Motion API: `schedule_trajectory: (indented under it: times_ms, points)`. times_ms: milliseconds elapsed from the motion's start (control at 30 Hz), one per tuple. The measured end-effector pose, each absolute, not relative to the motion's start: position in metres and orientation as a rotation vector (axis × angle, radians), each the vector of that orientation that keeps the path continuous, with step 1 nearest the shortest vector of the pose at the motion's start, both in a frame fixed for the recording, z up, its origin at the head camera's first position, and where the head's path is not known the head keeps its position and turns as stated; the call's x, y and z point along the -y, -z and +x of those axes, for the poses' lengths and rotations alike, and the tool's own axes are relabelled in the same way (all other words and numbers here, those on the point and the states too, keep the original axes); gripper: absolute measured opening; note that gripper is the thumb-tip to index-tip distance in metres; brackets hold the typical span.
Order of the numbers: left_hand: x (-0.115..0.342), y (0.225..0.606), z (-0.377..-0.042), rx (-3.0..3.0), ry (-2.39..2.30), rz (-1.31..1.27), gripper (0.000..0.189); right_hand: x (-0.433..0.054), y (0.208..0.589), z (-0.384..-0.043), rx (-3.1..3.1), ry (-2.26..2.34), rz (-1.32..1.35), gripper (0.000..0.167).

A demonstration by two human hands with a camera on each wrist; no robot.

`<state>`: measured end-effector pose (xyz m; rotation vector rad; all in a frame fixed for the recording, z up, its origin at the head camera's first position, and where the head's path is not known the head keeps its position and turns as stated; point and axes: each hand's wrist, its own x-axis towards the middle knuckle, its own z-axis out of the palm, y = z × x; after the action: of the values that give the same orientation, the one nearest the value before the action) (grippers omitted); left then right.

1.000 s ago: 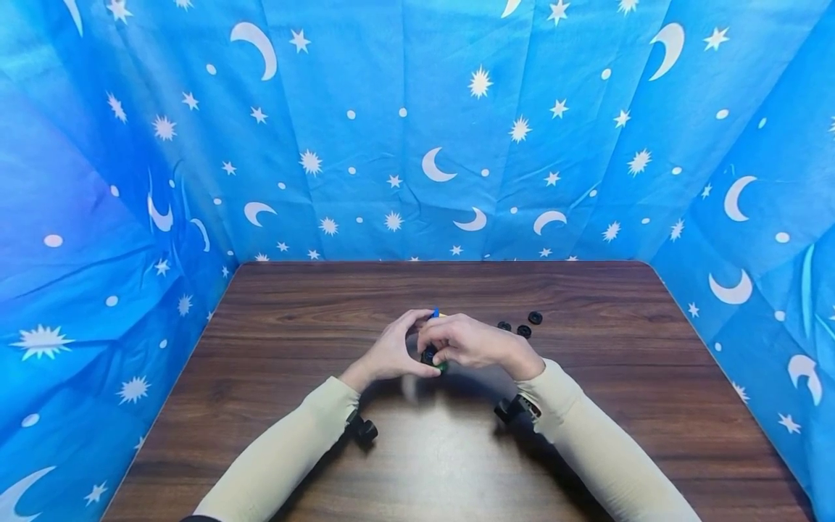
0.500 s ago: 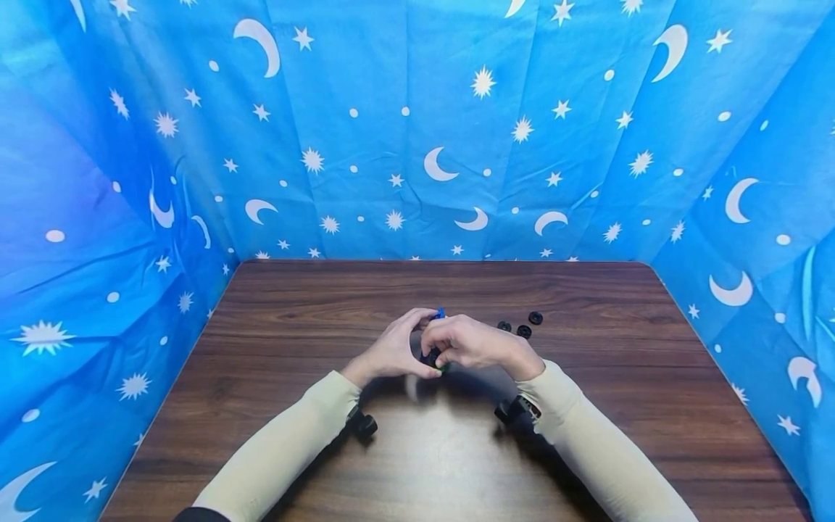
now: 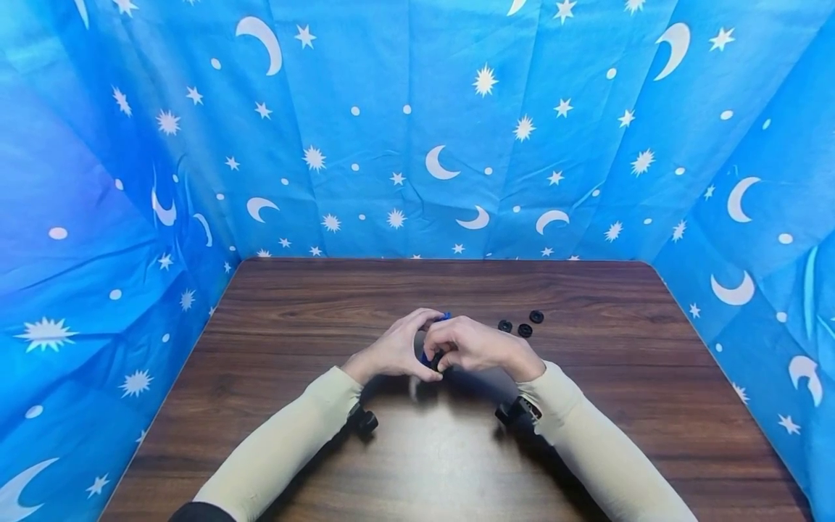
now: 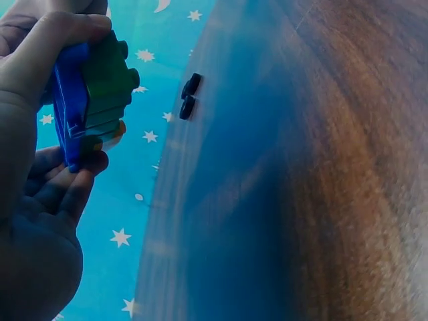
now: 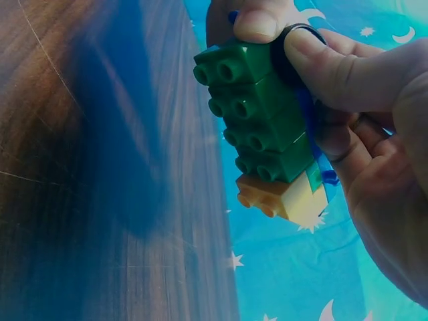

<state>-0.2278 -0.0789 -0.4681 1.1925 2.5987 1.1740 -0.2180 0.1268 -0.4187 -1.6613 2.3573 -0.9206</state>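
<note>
Between both hands is a toy brick vehicle: a blue base [image 4: 70, 93], a row of studded green bricks [image 5: 257, 114] and a yellow brick [image 5: 301, 200] at one end. My left hand [image 3: 394, 348] grips it at its two ends, thumb at one and fingers at the other. My right hand [image 3: 479, 348] pinches a black wheel [image 5: 284, 60] between thumb and fingers, right against the blue base beside the end green brick. In the head view the hands cover most of the vehicle; a bit of blue [image 3: 446, 317] shows above them.
Three loose black wheels [image 3: 525, 330] lie on the brown wooden table [image 3: 313, 290], beyond and to the right of my right hand. A blue curtain [image 3: 365, 145] with white moons and stars surrounds the table at the back and sides.
The toy brick vehicle has turned slightly, its blue end shifting right and its green part passing out of sight in the head view. Both hands keep their holds and have drifted a little right.
</note>
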Motion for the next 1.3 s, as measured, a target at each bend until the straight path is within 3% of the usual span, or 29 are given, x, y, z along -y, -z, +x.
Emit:
schedule_trajectory:
  times_ms: [200,433,633,1300]
  points:
    - [0.079,0.467,-0.229,-2.579,-1.096,1.296,0.110,-0.124,0.414,-0.219,-2.332,0.864,-1.676,0.018]
    - [0.079,0.472,-0.229,-2.518,-1.037,1.411,0.095,-0.120,0.418,-0.220,-2.330,0.778,-1.714,0.018]
    - [0.077,0.472,-0.232,-2.502,-0.974,1.440,0.100,-0.117,0.418,-0.218,-2.302,0.744,-1.712,0.018]
    - [0.077,0.469,-0.235,-2.589,-1.186,1.304,0.096,-0.121,0.414,-0.220,-2.368,0.788,-1.773,0.014]
